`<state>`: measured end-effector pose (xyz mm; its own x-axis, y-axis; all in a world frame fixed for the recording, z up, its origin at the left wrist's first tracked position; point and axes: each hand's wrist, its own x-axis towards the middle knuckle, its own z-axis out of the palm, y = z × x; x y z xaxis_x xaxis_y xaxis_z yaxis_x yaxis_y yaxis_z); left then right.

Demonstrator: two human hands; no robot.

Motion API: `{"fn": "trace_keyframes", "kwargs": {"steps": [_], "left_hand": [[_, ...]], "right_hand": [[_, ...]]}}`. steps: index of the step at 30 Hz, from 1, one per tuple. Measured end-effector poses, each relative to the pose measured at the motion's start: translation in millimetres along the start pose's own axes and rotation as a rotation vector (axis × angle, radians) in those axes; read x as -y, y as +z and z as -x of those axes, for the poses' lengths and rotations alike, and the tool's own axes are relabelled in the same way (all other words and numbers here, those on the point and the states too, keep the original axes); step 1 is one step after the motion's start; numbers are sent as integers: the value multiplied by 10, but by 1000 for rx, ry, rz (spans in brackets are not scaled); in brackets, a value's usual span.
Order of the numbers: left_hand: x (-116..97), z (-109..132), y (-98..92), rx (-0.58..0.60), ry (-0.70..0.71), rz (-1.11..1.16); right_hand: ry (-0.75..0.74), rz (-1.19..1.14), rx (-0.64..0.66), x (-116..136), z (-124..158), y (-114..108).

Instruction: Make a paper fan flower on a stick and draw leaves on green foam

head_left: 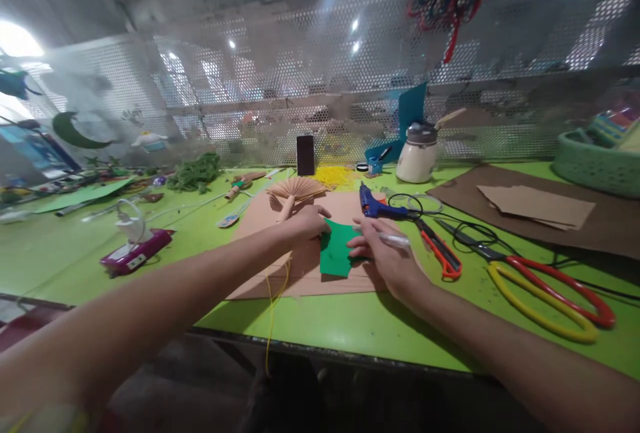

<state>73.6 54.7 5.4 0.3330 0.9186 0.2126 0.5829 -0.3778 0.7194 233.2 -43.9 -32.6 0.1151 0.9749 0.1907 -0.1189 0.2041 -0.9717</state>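
A small green piece of paper [337, 256] lies over a tan cardboard sheet [305, 263]. My left hand [313, 221], fingers bent, grips the green paper at its upper left edge. In my right hand [387, 253] is a pen [394, 240], held between closed fingers, while other fingertips touch the paper's right side. Just beyond my left hand sits a pleated brown paper fan [293, 189] with a rolled handle. A blue glue gun [375, 205] rests right beyond my right hand. Yellow string [273, 306] hangs over the table's front edge.
To the right lie a red-handled cutter [443, 253] and large scissors [545, 293] among black cords. Brown card pieces [535, 205] and a green basket [595, 163] are farther right. A phone [305, 155] and a cream jar [417, 156] stand behind. A purple power strip [136, 251] is left.
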Motion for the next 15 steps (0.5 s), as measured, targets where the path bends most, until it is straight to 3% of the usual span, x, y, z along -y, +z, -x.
{"fn": "trace_keyframes", "kwargs": {"steps": [6,10,11,15], "left_hand": [[-402,46,-78,39,82,-170],[-796,285,-29,-17,285,-282],[-863,362,4,-30,358,-325],[-947,617,176,-124,927,-728]], "right_hand": [[-158,35,-74,275,-51,-131],[-177,-6,-90,420,-111,-218],[-166,-21,-89,437,-125,-235],[-156,62,-26,466,-143,-297]]}}
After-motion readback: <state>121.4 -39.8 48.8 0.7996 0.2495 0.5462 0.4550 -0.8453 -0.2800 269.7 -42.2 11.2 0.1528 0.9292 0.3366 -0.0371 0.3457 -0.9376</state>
